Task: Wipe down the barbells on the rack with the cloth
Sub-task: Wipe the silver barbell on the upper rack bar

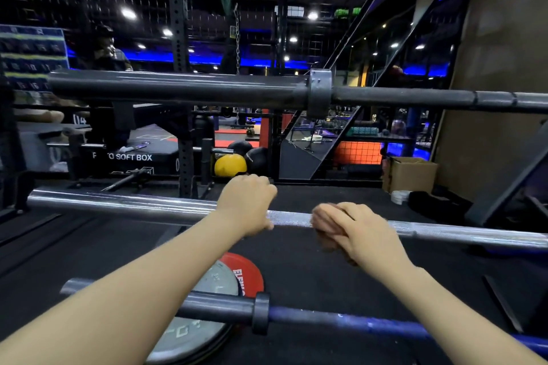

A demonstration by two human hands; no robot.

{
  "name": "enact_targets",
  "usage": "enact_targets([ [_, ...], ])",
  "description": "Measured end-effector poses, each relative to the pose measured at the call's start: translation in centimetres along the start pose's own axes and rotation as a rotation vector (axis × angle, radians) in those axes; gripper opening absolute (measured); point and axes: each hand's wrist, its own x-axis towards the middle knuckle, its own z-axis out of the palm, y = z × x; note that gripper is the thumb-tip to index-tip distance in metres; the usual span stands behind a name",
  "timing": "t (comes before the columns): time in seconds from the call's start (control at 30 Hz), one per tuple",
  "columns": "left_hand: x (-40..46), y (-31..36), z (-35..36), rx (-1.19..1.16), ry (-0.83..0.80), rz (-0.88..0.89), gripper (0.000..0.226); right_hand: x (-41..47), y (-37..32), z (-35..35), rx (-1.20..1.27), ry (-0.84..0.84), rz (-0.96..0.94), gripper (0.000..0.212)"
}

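My left hand (246, 204) curls over the middle barbell (124, 204), fingers wrapped over the top of its smooth chrome sleeve, thumb underneath. Just to the right, my right hand (360, 230) presses a pinkish-brown cloth (324, 230) around the same bar, fingers folded over the soft, bunched fabric so that it wraps the shaft; the cloth's edge pokes out to the left of my knuckles and below them. Between my two hands the steel shows a fine, sparkly knurled texture, and the knurling goes on to the right of the cloth.

This bar is a long, thin cylinder with its long axis running left to right across my view, dipping slightly toward the right. Its thicker polished sleeve end points left.

Above it hangs a dark barbell (178, 87), matte black, thick-sleeved, with a chunky collar, lying nearly parallel. Below, close to me, a third barbell (355, 321) has a grey sleeve, a black collar and a blue-coated shaft, also running left to right and sloping down toward the right.

On the black rubber floor beneath lie a round grey plate (189, 344) and a red plate (246, 271), overlapping.
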Motion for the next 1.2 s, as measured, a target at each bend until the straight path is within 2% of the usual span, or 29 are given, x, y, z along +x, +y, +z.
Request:
enact_targets([
  [0.1,0.5,1.3,1.0,-0.038,-0.065,-0.031,0.032,-0.7,-0.1,-0.3,-0.063,0.088,0.027,0.041],
  [0.17,0.6,1.4,1.6,-0.118,-0.076,-0.076,0.029,0.1,-1.9,-0.2,-0.076,0.092,0.062,0.049],
  [0.27,0.7,1.0,2.3,-0.179,-0.057,-0.079,0.030,2.4,-4.3,0.3,-0.217,0.021,0.095,0.044],
  [0.33,0.7,0.8,2.4,-0.187,-0.038,-0.074,0.031,5.2,-4.8,-1.1,-0.157,-0.129,0.146,0.039],
  [0.43,0.7,0.6,2.4,-0.213,-0.046,-0.087,0.031,9.1,-4.7,-1.6,0.067,-0.444,0.332,0.039],
  [0.47,0.7,0.6,2.3,-0.216,-0.049,-0.088,0.032,9.5,-5.0,-1.3,0.098,-0.432,0.360,0.040],
  [0.5,0.7,0.7,2.3,-0.217,-0.052,-0.088,0.032,9.0,-5.6,-0.8,0.067,-0.337,0.333,0.038],
  [0.53,0.7,0.6,2.3,-0.218,-0.052,-0.086,0.033,7.7,-6.4,-0.4,0.000,-0.156,0.290,0.036],
  [0.63,0.7,0.7,2.4,-0.226,-0.024,-0.086,0.033,1.8,-8.1,1.5,-0.127,0.056,0.124,0.044],
  [0.7,0.7,0.9,2.5,-0.222,-0.014,-0.081,0.032,1.0,-7.3,2.4,-0.152,0.090,0.067,0.046],
  [0.8,0.7,1.3,2.5,-0.178,0.013,-0.071,0.022,4.1,-7.2,1.5,-0.181,0.100,0.175,0.030],
  [0.93,0.7,1.3,2.3,-0.144,0.013,-0.074,0.019,8.6,-6.8,-0.2,0.080,-0.287,0.319,0.036],
  [0.97,0.7,1.2,2.1,-0.142,0.003,-0.082,0.019,8.8,-6.9,0.0,0.109,-0.291,0.343,0.036],
  [1.1,1.2,1.1,1.7,-0.145,-0.060,-0.114,0.022,3.9,-7.6,1.4,-0.070,0.094,0.141,0.032],
  [1.13,1.2,1.0,1.7,-0.164,-0.073,-0.119,0.023,2.5,-7.4,2.0,-0.068,0.150,0.074,0.036],
  [1.2,1.3,0.9,1.9,-0.183,-0.077,-0.111,0.025,1.5,-6.8,2.5,-0.055,0.154,0.047,0.037],
])
